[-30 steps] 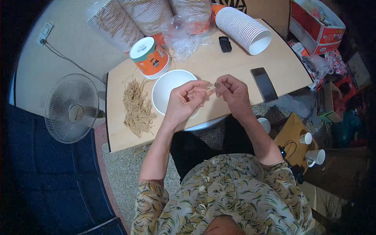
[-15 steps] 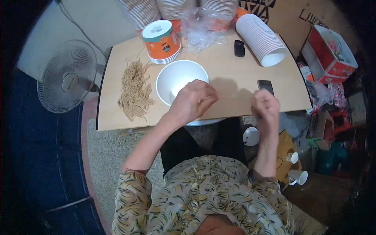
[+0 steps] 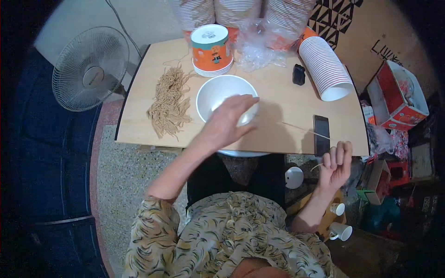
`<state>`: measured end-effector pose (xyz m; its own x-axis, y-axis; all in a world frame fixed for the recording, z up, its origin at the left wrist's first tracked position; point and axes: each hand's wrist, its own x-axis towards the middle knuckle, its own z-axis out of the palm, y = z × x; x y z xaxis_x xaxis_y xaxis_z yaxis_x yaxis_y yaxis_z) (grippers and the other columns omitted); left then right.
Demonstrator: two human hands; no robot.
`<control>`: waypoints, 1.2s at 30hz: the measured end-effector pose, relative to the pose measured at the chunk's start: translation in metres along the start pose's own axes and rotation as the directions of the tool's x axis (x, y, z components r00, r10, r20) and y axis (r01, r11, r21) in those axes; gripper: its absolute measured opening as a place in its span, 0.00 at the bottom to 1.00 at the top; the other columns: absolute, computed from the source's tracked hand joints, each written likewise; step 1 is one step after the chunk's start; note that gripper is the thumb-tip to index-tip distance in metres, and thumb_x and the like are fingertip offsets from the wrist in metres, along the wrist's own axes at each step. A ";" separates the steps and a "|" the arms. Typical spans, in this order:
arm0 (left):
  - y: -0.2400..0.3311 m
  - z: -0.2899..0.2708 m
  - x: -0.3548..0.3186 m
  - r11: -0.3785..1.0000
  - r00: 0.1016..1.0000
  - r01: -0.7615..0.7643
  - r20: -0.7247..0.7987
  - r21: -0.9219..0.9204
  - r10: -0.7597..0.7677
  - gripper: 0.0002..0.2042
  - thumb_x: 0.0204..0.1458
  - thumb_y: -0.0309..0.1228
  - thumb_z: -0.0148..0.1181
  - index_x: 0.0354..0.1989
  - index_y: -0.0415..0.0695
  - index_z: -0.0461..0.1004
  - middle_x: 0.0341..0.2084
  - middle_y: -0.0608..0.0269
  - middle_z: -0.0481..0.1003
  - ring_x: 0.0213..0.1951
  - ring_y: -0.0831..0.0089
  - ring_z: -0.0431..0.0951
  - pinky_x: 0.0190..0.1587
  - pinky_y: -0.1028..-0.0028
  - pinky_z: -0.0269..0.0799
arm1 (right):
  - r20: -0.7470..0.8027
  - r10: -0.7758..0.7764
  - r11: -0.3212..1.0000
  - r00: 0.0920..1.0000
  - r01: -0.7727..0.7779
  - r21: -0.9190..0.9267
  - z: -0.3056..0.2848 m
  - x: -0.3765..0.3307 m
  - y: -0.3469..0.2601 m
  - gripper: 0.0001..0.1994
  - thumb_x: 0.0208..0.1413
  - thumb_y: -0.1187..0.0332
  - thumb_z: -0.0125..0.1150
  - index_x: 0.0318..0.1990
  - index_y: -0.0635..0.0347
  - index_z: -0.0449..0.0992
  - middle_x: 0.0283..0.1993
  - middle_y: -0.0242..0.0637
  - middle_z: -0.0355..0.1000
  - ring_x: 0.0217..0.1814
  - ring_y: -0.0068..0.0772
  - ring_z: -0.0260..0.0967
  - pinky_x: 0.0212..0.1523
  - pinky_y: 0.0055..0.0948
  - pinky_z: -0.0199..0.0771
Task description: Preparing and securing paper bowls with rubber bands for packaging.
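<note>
My right hand (image 3: 336, 166), near the table's front right edge, is closed on a thin tan string (image 3: 306, 129). The string stretches left from its fingers over the table, and a short end pokes out beside the thumb. My left hand (image 3: 228, 121) is over the front right part of a white paper tub (image 3: 203, 103), its fingers apart and slightly blurred, with nothing seen in them. The tub stands mouth up; my hand hides part of its inside. To the left of the tub lies a loose heap of tan strings (image 3: 168, 104).
Orange printed tubs (image 3: 212, 58) stand upside down behind the tub. Further back are tall tub stacks (image 3: 237, 11) and crumpled clear plastic (image 3: 259, 51). At the right are a lying tub stack (image 3: 324, 62), a small black object (image 3: 299, 75) and a phone (image 3: 321, 127). A fan (image 3: 92, 69) stands left.
My right hand has moved right and nearer to me, drawing the string out. My left hand has opened from a pinch. The whole view has shifted slightly.
</note>
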<state>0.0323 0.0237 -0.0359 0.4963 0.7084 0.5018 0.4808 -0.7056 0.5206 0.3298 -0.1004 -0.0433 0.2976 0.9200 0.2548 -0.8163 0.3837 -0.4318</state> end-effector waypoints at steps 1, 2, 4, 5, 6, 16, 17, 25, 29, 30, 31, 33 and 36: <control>-0.002 -0.018 -0.004 0.999 0.992 0.002 0.128 0.038 -0.007 0.34 0.43 0.33 0.72 0.63 0.48 0.67 0.59 0.56 0.71 0.64 0.48 0.65 0.68 0.51 0.57 | 0.006 -0.040 0.964 0.999 0.040 -0.263 -0.001 0.000 0.000 0.10 0.68 0.70 0.50 0.51 0.64 0.68 0.25 0.26 0.55 0.20 0.14 0.46 0.18 0.16 0.47; -0.004 -0.038 -0.013 0.993 0.976 0.022 0.214 0.113 -0.046 0.33 0.43 0.34 0.73 0.62 0.51 0.69 0.60 0.59 0.71 0.66 0.47 0.63 0.69 0.47 0.54 | 0.004 -0.045 0.964 0.999 0.044 -0.262 0.000 0.000 0.002 0.10 0.68 0.70 0.50 0.51 0.64 0.68 0.25 0.26 0.55 0.20 0.14 0.46 0.18 0.16 0.47; -0.018 -0.064 -0.033 0.963 0.943 0.050 0.306 0.263 -0.132 0.29 0.43 0.36 0.73 0.58 0.57 0.73 0.59 0.63 0.72 0.68 0.46 0.59 0.69 0.41 0.50 | -0.069 -0.153 0.855 0.986 0.097 -0.510 0.003 -0.004 0.006 0.10 0.67 0.71 0.50 0.52 0.65 0.69 0.26 0.26 0.59 0.20 0.13 0.48 0.18 0.14 0.47; -0.021 -0.072 -0.039 0.937 0.934 0.069 0.307 0.343 -0.181 0.27 0.43 0.36 0.73 0.56 0.60 0.75 0.58 0.64 0.74 0.68 0.45 0.58 0.68 0.39 0.48 | -0.066 -0.171 0.851 0.983 0.114 -0.512 0.009 -0.004 0.007 0.12 0.67 0.72 0.51 0.54 0.65 0.69 0.27 0.28 0.61 0.22 0.13 0.52 0.20 0.14 0.51; -0.023 -0.074 -0.041 0.912 0.954 0.083 0.232 0.402 -0.189 0.20 0.43 0.36 0.73 0.49 0.55 0.80 0.48 0.62 0.80 0.67 0.48 0.63 0.67 0.41 0.49 | -0.070 -0.177 0.850 0.982 0.117 -0.514 0.005 -0.004 0.008 0.12 0.67 0.72 0.51 0.54 0.65 0.69 0.27 0.28 0.61 0.22 0.13 0.52 0.20 0.14 0.51; 0.017 0.032 -0.005 0.995 0.978 -0.065 -0.194 0.081 0.079 0.18 0.51 0.24 0.65 0.52 0.41 0.76 0.44 0.53 0.79 0.45 0.61 0.79 0.44 0.65 0.76 | -0.119 0.045 0.973 0.992 -0.070 -0.218 0.003 0.012 0.075 0.16 0.59 0.76 0.56 0.55 0.63 0.68 0.49 0.36 0.70 0.48 0.29 0.67 0.55 0.31 0.67; 0.027 0.041 -0.008 0.995 0.978 -0.063 -0.195 0.075 0.077 0.18 0.51 0.24 0.65 0.52 0.41 0.76 0.44 0.53 0.79 0.45 0.61 0.79 0.44 0.65 0.76 | -0.106 0.062 0.981 0.992 -0.080 -0.175 0.002 0.014 0.081 0.16 0.59 0.76 0.56 0.55 0.62 0.68 0.49 0.36 0.69 0.49 0.29 0.67 0.56 0.30 0.66; 0.052 0.062 -0.026 0.244 0.797 0.600 0.544 -0.762 -0.262 0.13 0.59 0.29 0.62 0.50 0.40 0.78 0.39 0.64 0.80 0.36 0.82 0.79 0.35 0.82 0.74 | 0.122 0.126 0.989 0.985 -0.116 -0.089 0.002 0.011 0.097 0.14 0.58 0.78 0.53 0.52 0.60 0.67 0.43 0.34 0.65 0.46 0.28 0.64 0.54 0.28 0.65; 0.035 0.063 -0.049 0.243 0.731 0.670 0.564 -0.702 -0.384 0.10 0.60 0.31 0.62 0.43 0.39 0.81 0.32 0.66 0.81 0.32 0.83 0.78 0.32 0.82 0.72 | 0.022 0.103 0.985 0.994 -0.099 -0.143 -0.005 0.000 0.099 0.13 0.58 0.77 0.56 0.51 0.60 0.68 0.43 0.34 0.66 0.45 0.26 0.63 0.53 0.27 0.65; 0.036 0.059 -0.051 0.246 0.732 0.670 0.565 -0.701 -0.381 0.10 0.60 0.31 0.62 0.43 0.39 0.81 0.32 0.66 0.81 0.32 0.83 0.78 0.32 0.82 0.72 | 0.008 0.137 0.969 0.991 -0.132 -0.208 -0.017 -0.003 0.098 0.14 0.58 0.76 0.56 0.52 0.61 0.68 0.46 0.38 0.67 0.48 0.30 0.65 0.55 0.30 0.65; 0.038 0.054 -0.053 0.333 0.756 0.648 0.524 -0.685 -0.393 0.09 0.59 0.30 0.62 0.41 0.37 0.80 0.31 0.64 0.80 0.32 0.80 0.79 0.32 0.80 0.73 | -0.009 0.169 0.948 0.986 -0.165 -0.272 -0.028 -0.008 0.096 0.15 0.59 0.75 0.57 0.54 0.62 0.69 0.50 0.41 0.68 0.52 0.34 0.66 0.58 0.33 0.66; 0.036 0.047 -0.063 0.418 0.776 0.627 0.479 -0.658 -0.411 0.09 0.59 0.30 0.62 0.39 0.35 0.79 0.29 0.62 0.80 0.31 0.78 0.79 0.31 0.77 0.74 | 0.027 0.102 0.601 0.994 -0.040 -0.799 -0.019 -0.016 0.096 0.17 0.59 0.74 0.57 0.56 0.63 0.69 0.54 0.45 0.68 0.57 0.41 0.66 0.61 0.38 0.65; 0.033 0.043 -0.075 0.835 0.895 0.406 0.345 -0.372 -0.281 0.07 0.56 0.27 0.63 0.38 0.35 0.79 0.28 0.54 0.79 0.29 0.67 0.80 0.32 0.70 0.74 | 0.274 0.033 -0.277 0.961 0.272 -0.922 0.000 -0.021 0.097 0.20 0.61 0.74 0.54 0.61 0.64 0.68 0.65 0.49 0.65 0.67 0.51 0.62 0.66 0.41 0.60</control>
<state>0.0417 -0.0540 -0.0859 0.5587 0.8269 0.0644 0.3337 -0.2952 0.8953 0.2441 -0.0827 -0.0907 0.1235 0.8755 0.4673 0.7632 0.2171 -0.6086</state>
